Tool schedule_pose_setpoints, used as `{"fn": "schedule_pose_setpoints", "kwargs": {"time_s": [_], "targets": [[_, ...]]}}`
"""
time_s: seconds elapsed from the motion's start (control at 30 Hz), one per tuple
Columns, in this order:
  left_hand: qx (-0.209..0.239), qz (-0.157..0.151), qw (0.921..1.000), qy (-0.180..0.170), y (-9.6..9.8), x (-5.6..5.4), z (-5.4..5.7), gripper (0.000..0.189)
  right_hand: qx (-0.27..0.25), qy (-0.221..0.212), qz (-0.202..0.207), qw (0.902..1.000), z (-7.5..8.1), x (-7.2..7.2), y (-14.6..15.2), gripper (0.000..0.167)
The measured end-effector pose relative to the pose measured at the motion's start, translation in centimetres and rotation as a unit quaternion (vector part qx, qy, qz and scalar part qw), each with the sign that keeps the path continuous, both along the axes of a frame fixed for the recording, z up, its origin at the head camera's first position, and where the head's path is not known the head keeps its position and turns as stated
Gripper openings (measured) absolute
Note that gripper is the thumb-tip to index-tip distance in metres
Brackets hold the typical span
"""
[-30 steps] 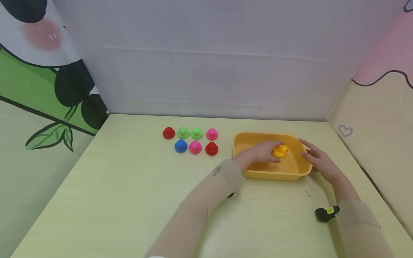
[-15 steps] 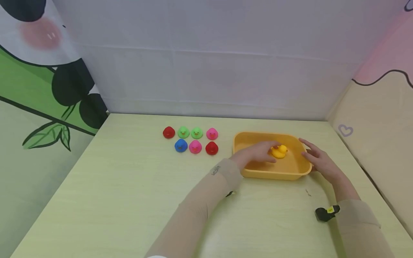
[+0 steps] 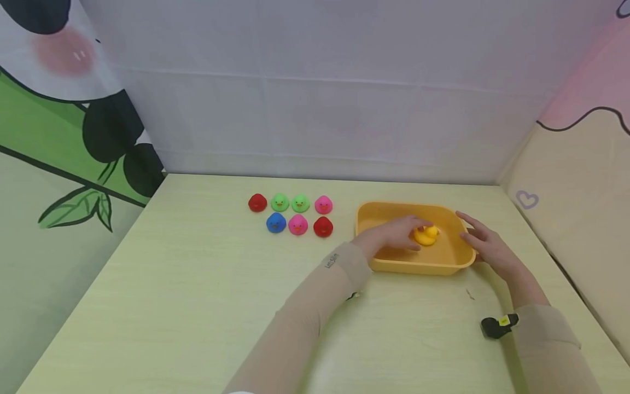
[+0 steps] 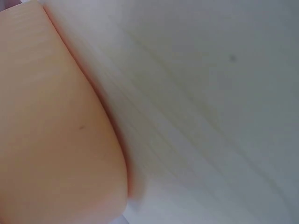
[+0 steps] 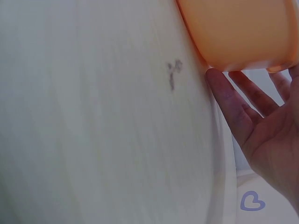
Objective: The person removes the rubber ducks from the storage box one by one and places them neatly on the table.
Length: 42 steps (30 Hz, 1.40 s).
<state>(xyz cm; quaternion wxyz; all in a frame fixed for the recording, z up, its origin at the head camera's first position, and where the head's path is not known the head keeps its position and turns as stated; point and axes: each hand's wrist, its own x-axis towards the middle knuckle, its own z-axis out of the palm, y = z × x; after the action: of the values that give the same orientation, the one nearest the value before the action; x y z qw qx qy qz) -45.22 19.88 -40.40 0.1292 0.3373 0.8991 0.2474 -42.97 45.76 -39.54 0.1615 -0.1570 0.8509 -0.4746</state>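
Observation:
A yellow rubber duck (image 3: 427, 236) sits inside the yellow-orange plastic tray (image 3: 455, 257) in the head view. My left hand (image 3: 396, 232) reaches over the tray's left side, its index finger stretched across the duck's top and its thumb lower, at the near side. My right hand (image 3: 492, 249) is at the tray's right end, fingers spread along the outside of the rim. In the right wrist view, the right hand (image 5: 273, 123) has its fingertips right at the tray's outer wall (image 5: 243, 32). The left wrist view shows the tray's side (image 4: 56, 121); the left hand is hidden there.
Left of the tray, several small rubber ducks stand in two rows, among them a blue duck (image 3: 276, 223), a pink duck (image 3: 297, 225) and a red duck (image 3: 322, 227). A pale cloth wall (image 3: 315, 126) closes off the table's back; printed panels flank both sides.
The yellow duck has shifted slightly toward me in the tray. My left fingers drew back left from it, then the index finger came over its top again. The right hand has stayed put.

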Motion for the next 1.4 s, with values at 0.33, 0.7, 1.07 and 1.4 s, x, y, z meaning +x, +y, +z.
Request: {"fn": "schedule_pose_setpoints", "kwargs": {"time_s": [0.33,0.7,1.07,1.4], "targets": [[0.034,-0.016,0.9993,0.006,-0.11,0.15,0.09,0.044,-0.007,0.006,0.001,1.0,-0.14,-0.06,-0.02,0.059],[0.074,-0.02,0.9969,-0.017,-0.1,0.09,-0.04,0.026,-0.017,0.006,-0.001,0.9998,-0.29,-0.02,-0.09,0.057],[0.078,-0.025,0.9966,-0.01,-0.16,0.18,0.2,0.025,-0.013,0.004,-0.001,0.9999,-0.39,-0.11,0.1,0.058],[0.065,-0.018,0.9977,0.009,-0.09,0.29,0.59,0.028,-0.013,0.01,-0.003,0.9999,-0.37,-0.06,-0.1,0.057]]}}
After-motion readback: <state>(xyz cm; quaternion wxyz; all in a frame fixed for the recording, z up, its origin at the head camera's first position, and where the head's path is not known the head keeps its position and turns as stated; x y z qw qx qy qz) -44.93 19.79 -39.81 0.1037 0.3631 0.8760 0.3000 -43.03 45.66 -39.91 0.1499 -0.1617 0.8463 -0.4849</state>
